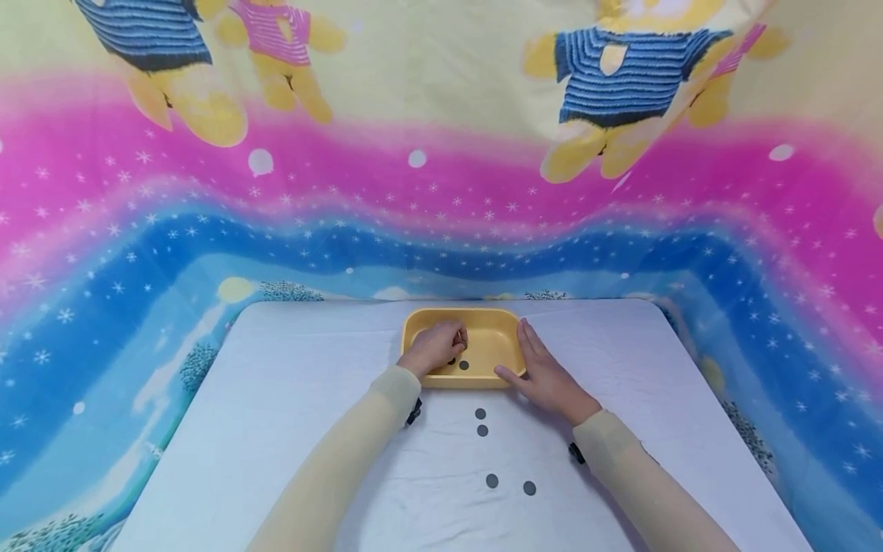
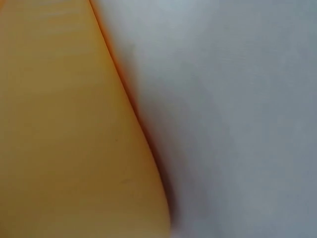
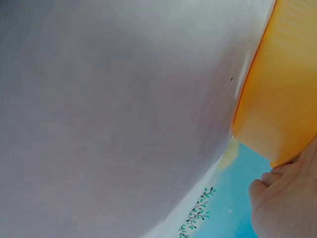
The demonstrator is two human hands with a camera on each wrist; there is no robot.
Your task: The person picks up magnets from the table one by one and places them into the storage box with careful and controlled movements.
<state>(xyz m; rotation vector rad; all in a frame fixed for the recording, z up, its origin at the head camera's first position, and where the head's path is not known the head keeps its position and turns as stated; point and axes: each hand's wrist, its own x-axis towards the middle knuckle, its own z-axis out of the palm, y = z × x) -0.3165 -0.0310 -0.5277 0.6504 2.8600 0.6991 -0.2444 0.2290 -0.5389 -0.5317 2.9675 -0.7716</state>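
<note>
A printed cloth [image 1: 414, 184] fills the background in pink, blue and cream, with bears in striped tops seen only from the head. The right wrist view adds a leafy sprig [image 3: 198, 210] from its print, close up. In front of it stands the white-covered desk [image 1: 310, 360]. Two cream sleeves [image 1: 331, 468] reach across it.

The yellow tray [image 1: 493, 346] sits at the far edge of the desk, near its middle. From the head its inside shows; the wrist cameras show its smooth outer wall instead.

The right hand [image 1: 546, 379] is at the tray's right end, fingers nearly straight along the outside and thumb spread over the near rim. The left hand [image 1: 438, 343] is inside the tray at its left, fingers bent; whether they pinch something is too small to tell.

A black fitting [image 1: 414, 412] shows at each cuff. Smallest are the grey discs [image 1: 464, 366], visible only from the head: two on the tray floor, one partly hidden by the left hand, and four on the desk, two close together just before the tray, two farther toward the person.
</note>
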